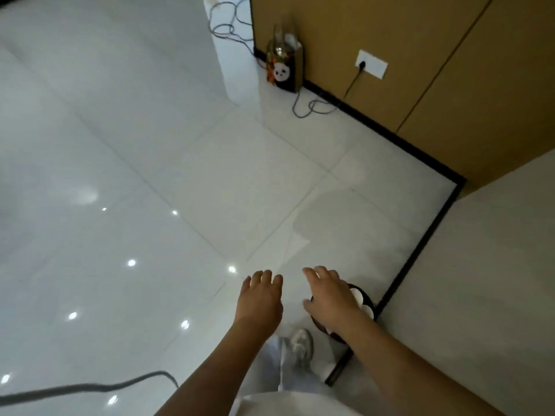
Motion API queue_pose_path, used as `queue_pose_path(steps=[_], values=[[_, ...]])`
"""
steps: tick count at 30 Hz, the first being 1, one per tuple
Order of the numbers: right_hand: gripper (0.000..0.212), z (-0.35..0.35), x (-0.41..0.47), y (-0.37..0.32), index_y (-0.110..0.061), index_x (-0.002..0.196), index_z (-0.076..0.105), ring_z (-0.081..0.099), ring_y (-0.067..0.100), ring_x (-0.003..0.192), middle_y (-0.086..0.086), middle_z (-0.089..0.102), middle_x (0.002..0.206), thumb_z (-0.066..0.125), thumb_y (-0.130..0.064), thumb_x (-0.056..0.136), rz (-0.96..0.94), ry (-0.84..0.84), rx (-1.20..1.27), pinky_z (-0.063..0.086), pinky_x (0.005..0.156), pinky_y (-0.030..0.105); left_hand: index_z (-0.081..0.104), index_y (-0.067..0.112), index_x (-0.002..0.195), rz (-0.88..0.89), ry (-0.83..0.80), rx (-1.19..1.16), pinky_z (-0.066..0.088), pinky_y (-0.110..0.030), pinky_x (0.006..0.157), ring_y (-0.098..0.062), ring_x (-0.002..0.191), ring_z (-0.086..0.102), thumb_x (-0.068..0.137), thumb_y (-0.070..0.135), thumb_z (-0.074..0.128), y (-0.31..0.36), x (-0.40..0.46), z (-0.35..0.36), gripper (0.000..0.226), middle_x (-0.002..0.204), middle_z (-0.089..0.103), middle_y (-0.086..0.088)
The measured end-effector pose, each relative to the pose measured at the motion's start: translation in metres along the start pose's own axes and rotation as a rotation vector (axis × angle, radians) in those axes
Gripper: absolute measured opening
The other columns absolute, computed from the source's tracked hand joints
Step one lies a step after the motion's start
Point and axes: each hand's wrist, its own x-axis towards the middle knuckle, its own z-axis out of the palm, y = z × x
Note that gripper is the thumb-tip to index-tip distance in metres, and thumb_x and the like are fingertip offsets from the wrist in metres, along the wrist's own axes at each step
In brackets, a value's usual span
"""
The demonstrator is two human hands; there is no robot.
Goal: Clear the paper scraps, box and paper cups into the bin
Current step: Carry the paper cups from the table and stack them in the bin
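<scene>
Glossy white tiled floor (pixel 180 175) here, tan wall panels at one o'clock. The dark bin (pixel 365 295) sits at five o'clock with white paper cups (pixel 359 297) inside. Right hand (pixel 330 295) hovers over it, grip loose, empty; left hand (pixel 259 295) beside, fingers relaxed.

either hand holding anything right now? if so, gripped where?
Nothing held. Left hand is open over the floor; right hand is open, fingers spread, above the dark bin, which has white paper cups inside.
</scene>
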Motion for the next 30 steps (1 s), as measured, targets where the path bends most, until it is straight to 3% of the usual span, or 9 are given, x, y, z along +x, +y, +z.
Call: queue_pose_path(steps=[10, 20, 30], values=[[0.063, 0.003, 0.021, -0.238, -0.021, 0.149, 0.024, 0.035, 0.027, 0.132, 0.006, 0.033, 0.148, 0.052, -0.033, 0.094, -0.387, -0.084, -0.36, 0.036, 0.106, 0.037, 0.04, 0.013, 0.134, -0.413, 0.14, -0.182, 0.027, -0.038, 0.113, -0.026, 0.128, 0.038, 0.095, 0.022, 0.044, -0.193, -0.109, -0.014, 0.041, 0.135, 0.045, -0.007], [0.067, 0.074, 0.038, -0.514, -0.022, 0.149, 0.024, 0.035, 0.028, 0.132, 0.006, 0.033, 0.148, 0.056, -0.036, 0.092, -0.621, -0.154, -0.488, 0.038, 0.104, 0.04, 0.038, 0.013, 0.137, -0.757, 0.195, -0.35, 0.023, -0.04, 0.115, -0.027, 0.131, 0.036, 0.095, 0.024, 0.046, -0.425, -0.247, 0.005, 0.044, 0.139, 0.042, -0.009], [0.07, 0.086, 0.09, -0.689, -0.023, 0.148, 0.024, 0.037, 0.028, 0.128, 0.007, 0.034, 0.145, 0.058, -0.037, 0.089, -0.75, -0.22, -0.564, 0.039, 0.1, 0.039, 0.04, 0.015, 0.136, -0.955, 0.307, -0.507, 0.031, -0.032, 0.104, -0.023, 0.124, 0.041, 0.095, 0.025, 0.046, -0.583, -0.291, -0.013, 0.043, 0.134, 0.045, -0.004]])
